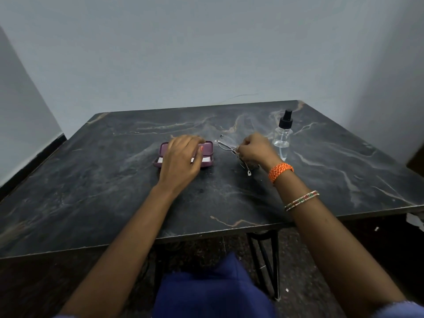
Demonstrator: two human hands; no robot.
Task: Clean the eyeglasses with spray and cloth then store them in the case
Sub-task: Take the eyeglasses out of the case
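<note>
1. Writing: no brand, label or lettering can be read on any item.
2. Count: one dark marble-patterned desk (229, 198), one purple hard-shell eyeglass case (207, 154), one pair of thin metal-framed eyeglasses (226, 146), one clear plastic spray bottle with a black pump top (283, 134).
3. The case lies open near the middle of the desk, its lid raised toward the far edge. A white lining or cloth (205, 159) shows inside; which of the two cannot be told.
4. The left hand (183, 157) lies palm-down over the open case, fingers curved onto the lid and thumb at the inner rim. Whether it clasps the case or merely rests on it cannot be told.
5. The right hand (255, 151) is closed, fingertips pinching the eyeglasses at one temple arm, just right of the case. Whether the frame touches the desk is unclear.
6. The bottle stands upright toward the far right corner, just beyond the right hand and apart from it.
7. The right forearm carries one orange woven wristband (281, 172) and thin beaded bangles (301, 200); their number is unclear.
8. Obscured: the left hand covers most of the case interior; the right hand hides part of the eyeglass frame; the lenses are barely discernible.
</note>
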